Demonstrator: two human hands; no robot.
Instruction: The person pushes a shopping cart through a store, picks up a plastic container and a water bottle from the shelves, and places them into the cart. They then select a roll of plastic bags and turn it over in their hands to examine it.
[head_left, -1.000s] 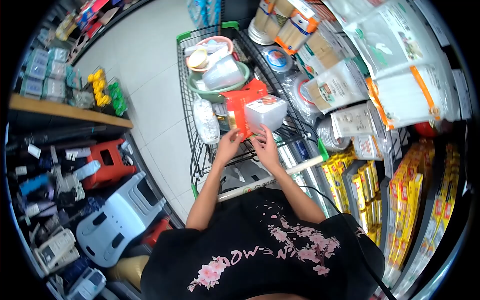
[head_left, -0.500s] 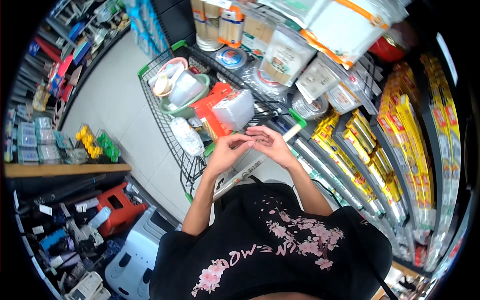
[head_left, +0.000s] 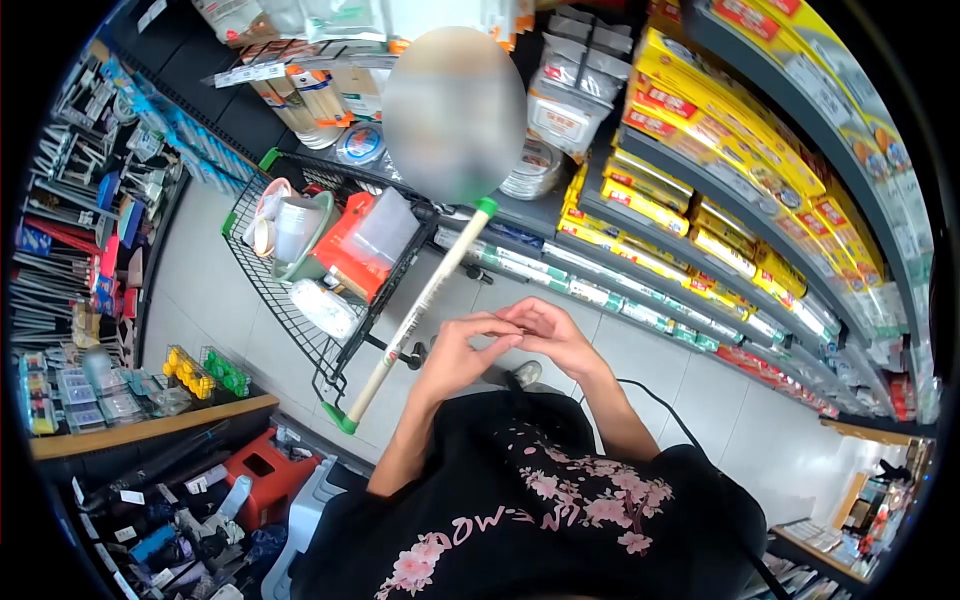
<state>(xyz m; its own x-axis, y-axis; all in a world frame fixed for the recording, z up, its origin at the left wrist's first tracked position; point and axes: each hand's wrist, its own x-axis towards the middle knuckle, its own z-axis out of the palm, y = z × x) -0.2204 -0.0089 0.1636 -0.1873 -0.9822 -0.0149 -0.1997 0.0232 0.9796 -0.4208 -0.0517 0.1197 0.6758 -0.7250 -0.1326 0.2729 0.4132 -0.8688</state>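
Observation:
My left hand (head_left: 464,350) and my right hand (head_left: 556,338) meet at their fingertips in front of my black shirt. Both are closed in a pinch, and whatever lies between the fingers is too small to make out. Beyond them, apart from both hands, is the pale handle (head_left: 408,325) of a wire shopping cart (head_left: 283,310). Inside the cart are a green basin (head_left: 322,228), an orange-red basket (head_left: 342,250), a clear plastic box (head_left: 387,228) and a white wrapped package (head_left: 325,308).
Shelves of yellow boxes (head_left: 720,110) curve along the right. Packaged goods (head_left: 318,92) hang beyond the cart. At left are a wooden-edged shelf (head_left: 150,425), a red stool (head_left: 265,475) and a light-blue plastic piece (head_left: 300,520). A blurred oval hides part of the far shelf.
The view has turned toward the right-hand shelves. The cart now stands farther from my hands, up and to the left. My fingertips stay together, lower in view.

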